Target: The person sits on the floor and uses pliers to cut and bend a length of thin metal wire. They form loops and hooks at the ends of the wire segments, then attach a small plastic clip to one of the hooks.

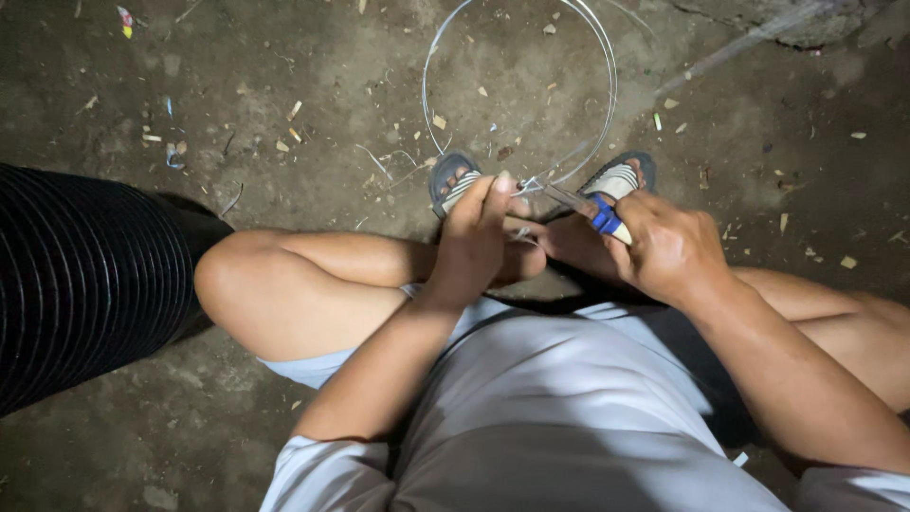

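The thin wire hoop (607, 85) is lying flat on the dirt floor (284, 76), its near ends brought together just in front of the sandalled feet (455, 178), probably so both hands can work the join. The left hand (474, 242) is pinching the wire ends steady. The right hand (668, 246) is clenching blue-handled pliers (592, 210), their nose meeting the join. A black ribbed roll (85, 284) is sitting beside the left knee.

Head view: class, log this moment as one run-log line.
left hand: pinching wire hoop | right hand: gripping blue-handled pliers at hoop join | posture: squatting, sandals on dirt floor
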